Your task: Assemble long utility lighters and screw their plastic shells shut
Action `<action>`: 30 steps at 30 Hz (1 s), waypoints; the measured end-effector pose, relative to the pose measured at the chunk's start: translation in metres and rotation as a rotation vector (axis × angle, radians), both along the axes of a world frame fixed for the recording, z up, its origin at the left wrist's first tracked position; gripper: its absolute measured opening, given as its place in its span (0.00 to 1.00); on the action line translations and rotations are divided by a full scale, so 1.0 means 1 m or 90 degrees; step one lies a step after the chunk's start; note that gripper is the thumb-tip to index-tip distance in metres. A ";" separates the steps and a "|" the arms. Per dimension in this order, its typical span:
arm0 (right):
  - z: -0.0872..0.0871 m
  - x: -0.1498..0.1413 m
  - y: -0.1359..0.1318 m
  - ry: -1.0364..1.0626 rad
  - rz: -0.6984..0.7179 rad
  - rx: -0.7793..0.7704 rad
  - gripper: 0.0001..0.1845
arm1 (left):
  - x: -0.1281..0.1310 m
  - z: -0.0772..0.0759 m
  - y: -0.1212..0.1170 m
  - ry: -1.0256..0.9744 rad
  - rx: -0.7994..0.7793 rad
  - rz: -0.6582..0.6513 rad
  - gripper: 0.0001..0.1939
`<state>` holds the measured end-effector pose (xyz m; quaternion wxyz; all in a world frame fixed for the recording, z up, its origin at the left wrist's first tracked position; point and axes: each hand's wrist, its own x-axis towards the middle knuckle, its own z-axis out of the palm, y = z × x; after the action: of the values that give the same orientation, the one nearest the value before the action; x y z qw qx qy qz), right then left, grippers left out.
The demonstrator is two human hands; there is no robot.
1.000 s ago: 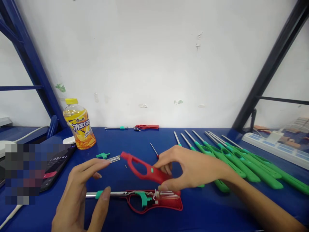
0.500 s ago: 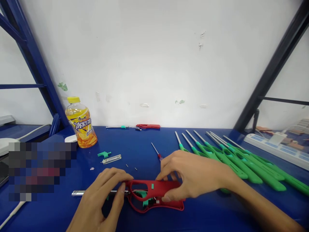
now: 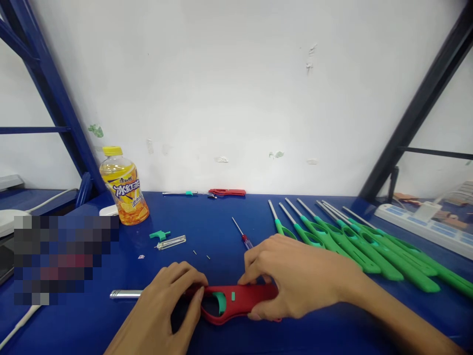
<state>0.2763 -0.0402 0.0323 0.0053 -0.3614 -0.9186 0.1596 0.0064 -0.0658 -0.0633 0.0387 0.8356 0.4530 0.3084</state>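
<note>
A red long-necked lighter (image 3: 241, 304) lies across the front of the blue table, its metal barrel (image 3: 125, 294) pointing left. My left hand (image 3: 162, 301) is closed on its front end, thumb and fingers pinching where the barrel meets the housing. My right hand (image 3: 295, 273) grips the rear of the red handle between thumb and fingers. The top shell lies over the lower one, and a sliver of red shows below my right thumb. A green trigger (image 3: 221, 301) shows in the finger loop. Beyond my right fingers lies a screwdriver (image 3: 247, 241), partly covered.
Several green lighters (image 3: 354, 246) lie side by side at right, near a white power strip (image 3: 424, 227). A loose green trigger (image 3: 160, 235), a clear fuel tank (image 3: 172, 242) and two tiny screws (image 3: 208, 257) lie behind my hands. A drink bottle (image 3: 125, 190) stands back left.
The upper red shell has come down and forward over the lower half, covering the inner parts that showed before. Both hands have stayed on the lighter.
</note>
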 end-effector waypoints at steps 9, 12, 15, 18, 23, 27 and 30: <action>-0.003 0.000 -0.002 -0.014 0.011 0.015 0.21 | 0.002 0.001 0.002 -0.011 -0.040 -0.025 0.07; -0.005 0.001 -0.001 -0.013 0.018 0.021 0.23 | 0.003 0.001 0.003 -0.017 -0.037 -0.020 0.06; -0.006 0.001 -0.001 -0.014 0.017 0.032 0.24 | 0.004 0.001 0.004 -0.026 -0.025 -0.024 0.07; -0.005 -0.001 -0.002 0.000 0.015 0.028 0.25 | 0.004 0.001 0.004 -0.030 -0.011 -0.029 0.07; 0.000 -0.005 -0.003 0.029 -0.018 0.037 0.24 | 0.000 -0.001 0.002 -0.045 0.004 -0.038 0.05; -0.004 -0.007 -0.003 -0.004 -0.018 -0.034 0.24 | 0.000 -0.002 0.004 -0.060 -0.014 -0.044 0.06; -0.009 -0.009 -0.001 -0.011 -0.016 -0.072 0.23 | 0.000 0.000 0.005 -0.059 -0.044 -0.063 0.08</action>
<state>0.2674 -0.0416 0.0238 -0.0207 -0.3740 -0.9035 0.2082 0.0066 -0.0607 -0.0634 0.1037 0.8398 0.4193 0.3290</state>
